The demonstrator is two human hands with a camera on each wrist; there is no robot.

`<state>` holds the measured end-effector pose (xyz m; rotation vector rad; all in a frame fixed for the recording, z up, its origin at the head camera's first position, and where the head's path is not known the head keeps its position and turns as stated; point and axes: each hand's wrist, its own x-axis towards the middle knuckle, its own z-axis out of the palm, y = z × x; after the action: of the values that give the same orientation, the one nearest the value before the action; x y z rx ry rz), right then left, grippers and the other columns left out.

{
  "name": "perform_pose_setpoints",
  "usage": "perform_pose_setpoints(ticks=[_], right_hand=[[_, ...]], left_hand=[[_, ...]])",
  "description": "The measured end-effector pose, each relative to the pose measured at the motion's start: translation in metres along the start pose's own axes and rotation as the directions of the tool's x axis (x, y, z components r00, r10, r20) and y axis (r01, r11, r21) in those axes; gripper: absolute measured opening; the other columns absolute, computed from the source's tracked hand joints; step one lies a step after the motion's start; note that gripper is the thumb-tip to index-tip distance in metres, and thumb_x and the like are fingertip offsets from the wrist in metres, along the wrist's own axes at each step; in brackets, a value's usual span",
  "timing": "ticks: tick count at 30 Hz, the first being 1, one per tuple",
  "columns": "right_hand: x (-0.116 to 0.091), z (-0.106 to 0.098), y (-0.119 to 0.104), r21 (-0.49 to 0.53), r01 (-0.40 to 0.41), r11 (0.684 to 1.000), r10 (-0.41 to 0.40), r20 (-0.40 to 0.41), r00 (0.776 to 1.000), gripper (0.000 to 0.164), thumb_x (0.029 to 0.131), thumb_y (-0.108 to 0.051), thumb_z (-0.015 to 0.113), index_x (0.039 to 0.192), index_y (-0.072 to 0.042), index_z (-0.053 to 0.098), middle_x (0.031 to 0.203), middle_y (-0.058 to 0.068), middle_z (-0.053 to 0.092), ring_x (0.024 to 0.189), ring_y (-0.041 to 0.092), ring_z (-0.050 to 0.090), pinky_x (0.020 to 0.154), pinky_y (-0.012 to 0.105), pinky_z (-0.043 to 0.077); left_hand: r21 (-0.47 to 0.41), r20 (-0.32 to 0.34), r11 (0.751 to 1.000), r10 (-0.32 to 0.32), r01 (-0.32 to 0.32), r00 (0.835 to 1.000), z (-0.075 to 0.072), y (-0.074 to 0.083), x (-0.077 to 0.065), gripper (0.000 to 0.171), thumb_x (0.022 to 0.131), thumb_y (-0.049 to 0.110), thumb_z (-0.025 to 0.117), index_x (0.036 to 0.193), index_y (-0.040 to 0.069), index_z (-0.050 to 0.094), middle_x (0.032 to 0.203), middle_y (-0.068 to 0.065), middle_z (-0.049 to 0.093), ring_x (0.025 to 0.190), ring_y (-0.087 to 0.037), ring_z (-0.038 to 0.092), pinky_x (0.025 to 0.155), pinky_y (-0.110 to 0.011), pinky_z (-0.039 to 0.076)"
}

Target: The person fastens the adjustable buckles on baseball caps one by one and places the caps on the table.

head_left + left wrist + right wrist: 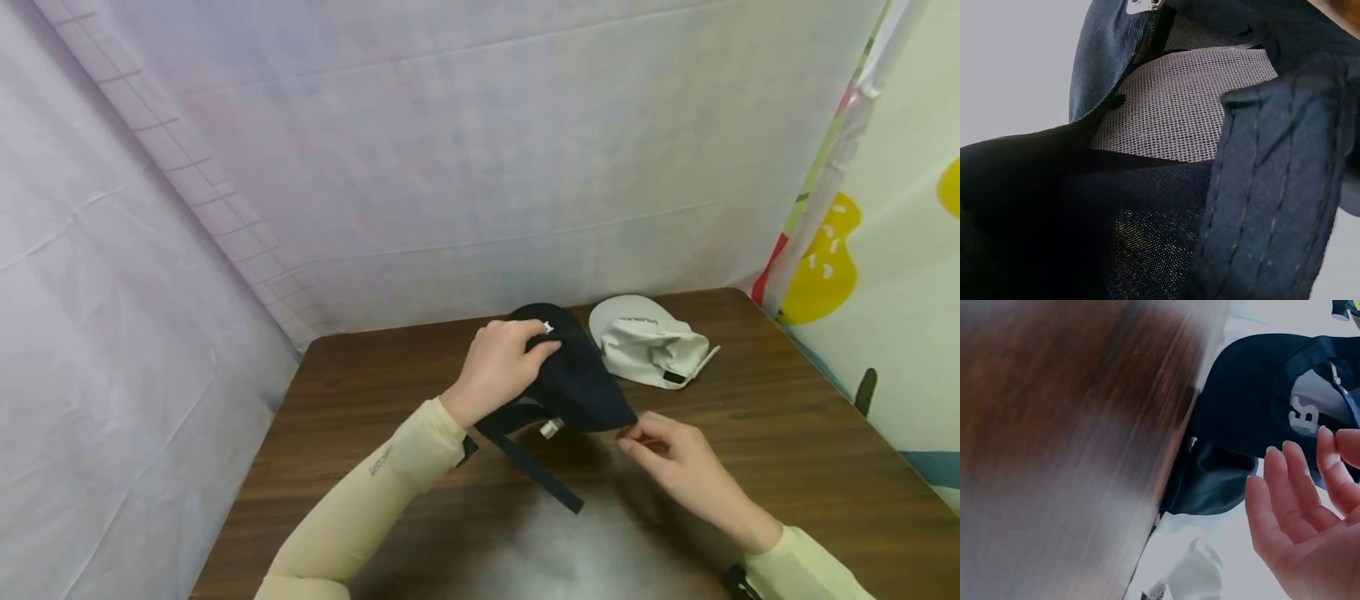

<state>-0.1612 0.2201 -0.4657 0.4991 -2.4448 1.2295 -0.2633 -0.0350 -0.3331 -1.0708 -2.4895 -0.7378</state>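
Observation:
A dark navy cap (581, 383) is held tilted over the table. My left hand (501, 367) grips its upper left side, thumb lying on the fabric. My right hand (678, 462) pinches the cap's lower right edge between thumb and forefinger; in the right wrist view the other fingers are extended. From the cap hang a loose strap (542, 477) and a metal buckle (551, 427). Mesh lining (1172, 103) shows inside. A rounded dark part (1213, 481) lies beyond, near the table; I cannot tell whether it belongs to a second cap.
A white cap (630, 354) lies at the table's back right, its brim toward the back. The brown wooden table (360, 392) meets a pale curtain (480, 167) behind it. Patterned cloth (892, 333) hangs on the right.

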Motion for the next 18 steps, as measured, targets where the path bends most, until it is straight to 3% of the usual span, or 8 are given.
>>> perform_pose_setpoints(ticks=[6,13,18], right_hand=[[-0.004,0.001,0.002,0.004,-0.019,1.000,0.019,0.015,1.000,0.020,0.093,-0.012,0.073,0.087,-0.031,0.070,0.091,-0.008,0.069,0.080,0.008,0.066,0.069,0.023,0.054],[-0.004,0.000,0.002,-0.024,0.011,1.000,-0.011,0.005,1.000,0.021,0.094,-0.013,0.073,0.089,-0.033,0.069,0.090,-0.013,0.066,0.079,0.007,0.064,0.070,0.021,0.051],[0.004,0.000,-0.001,-0.083,0.078,0.994,-0.081,-0.036,0.996,0.023,0.093,-0.011,0.074,0.092,-0.032,0.068,0.089,-0.017,0.064,0.079,0.005,0.063,0.072,0.017,0.048]], left_hand=[[-0.025,0.014,0.999,-0.024,0.024,1.000,0.008,-0.006,0.000,0.022,0.100,0.028,0.066,0.110,0.010,0.075,0.060,0.007,0.053,0.040,-0.010,0.037,0.045,-0.024,0.029],[-0.031,0.009,0.998,-0.063,0.063,0.998,0.010,-0.013,0.005,0.024,0.100,0.028,0.066,0.115,0.011,0.075,0.083,0.000,0.071,0.041,-0.009,0.042,0.048,-0.025,0.031],[-0.046,0.020,0.993,-0.105,0.106,0.994,0.011,-0.021,0.011,0.022,0.100,0.028,0.066,0.112,0.012,0.075,0.068,0.005,0.063,0.038,-0.012,0.040,0.044,-0.025,0.029]])
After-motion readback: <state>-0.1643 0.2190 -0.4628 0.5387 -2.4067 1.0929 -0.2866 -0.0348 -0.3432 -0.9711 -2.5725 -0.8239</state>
